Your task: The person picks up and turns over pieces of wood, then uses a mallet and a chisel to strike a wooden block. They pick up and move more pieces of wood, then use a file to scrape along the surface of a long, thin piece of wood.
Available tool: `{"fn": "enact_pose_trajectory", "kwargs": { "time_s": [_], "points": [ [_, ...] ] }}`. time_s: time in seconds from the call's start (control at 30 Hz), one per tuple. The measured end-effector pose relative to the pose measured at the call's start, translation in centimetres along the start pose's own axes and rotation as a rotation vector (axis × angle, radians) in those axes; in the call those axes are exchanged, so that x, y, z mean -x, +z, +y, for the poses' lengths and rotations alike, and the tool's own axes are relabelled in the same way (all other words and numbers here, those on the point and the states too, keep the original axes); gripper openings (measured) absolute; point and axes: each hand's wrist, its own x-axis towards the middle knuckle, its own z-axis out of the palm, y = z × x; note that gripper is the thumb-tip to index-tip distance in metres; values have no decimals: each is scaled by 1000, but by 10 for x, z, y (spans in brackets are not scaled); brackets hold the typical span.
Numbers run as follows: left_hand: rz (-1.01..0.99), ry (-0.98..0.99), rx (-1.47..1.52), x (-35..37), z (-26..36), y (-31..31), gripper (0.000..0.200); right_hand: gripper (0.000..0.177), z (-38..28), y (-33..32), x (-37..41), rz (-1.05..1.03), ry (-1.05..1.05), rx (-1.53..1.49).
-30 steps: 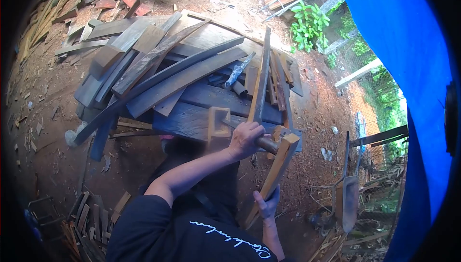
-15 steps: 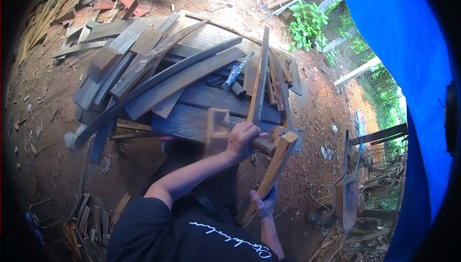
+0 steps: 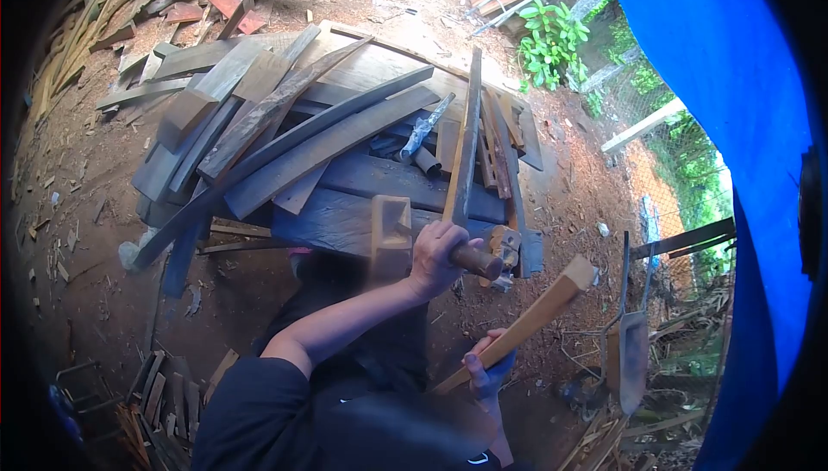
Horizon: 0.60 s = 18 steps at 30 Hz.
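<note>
My left hand (image 3: 437, 260) is wrapped round the handle of a wooden mallet (image 3: 391, 247), whose block-shaped head points left over the bench edge. The thick handle end sticks out to the right of my fist. In my right hand (image 3: 488, 366), low and to the right, is a wooden bar (image 3: 539, 314), tilted up and right with its far end in the air, apart from the bench (image 3: 323, 219). The bar's lower end runs in against my body. A small brownish fitting (image 3: 504, 251) sits at the bench's right corner, just beyond the mallet handle.
Long dark boards (image 3: 332, 147) lie piled across the bench, with a narrow upright-looking strip (image 3: 466, 143) near its right side. Scrap wood is heaped at the upper left and lower left. A wheelbarrow-like metal object (image 3: 632, 359) and a blue tarp (image 3: 716, 65) are at right.
My right hand has swung the wooden bar's far end right and down, away from the bench corner and mallet handle. My left hand and the mallet have barely moved.
</note>
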Motion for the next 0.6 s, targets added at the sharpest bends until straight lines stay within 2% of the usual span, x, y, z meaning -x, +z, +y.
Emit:
{"fn": "enact_pose_trajectory", "kwargs": {
  "time_s": [0.13, 0.2, 0.23, 0.37, 0.43, 0.57, 0.6],
  "points": [
    [-17, 14, 4, 0, 1, 1, 29, 59, -8, 3, -3, 14, 84, 12],
    [-30, 17, 4, 0, 0, 0, 28, 58, -22, 17, -11, -66, 151, 199],
    [-39, 18, 0, 0, -1, -1, 28, 58, -16, 13, -7, -92, 260, 142],
    [-60, 31, 12, 2, -3, -2, 27, 57, -22, 12, -8, -90, 221, 164],
    [-142, 49, 28, 3, -6, -1, 26, 58, -27, 12, -13, -30, 74, 156],
    [-174, 72, 3, 9, -6, 0, 26, 57, 0, -1, -10, -9, 73, 30],
    [-177, 67, -2, 9, -6, 0, 26, 59, -7, 5, -13, -25, 186, 65]
  ]
}}
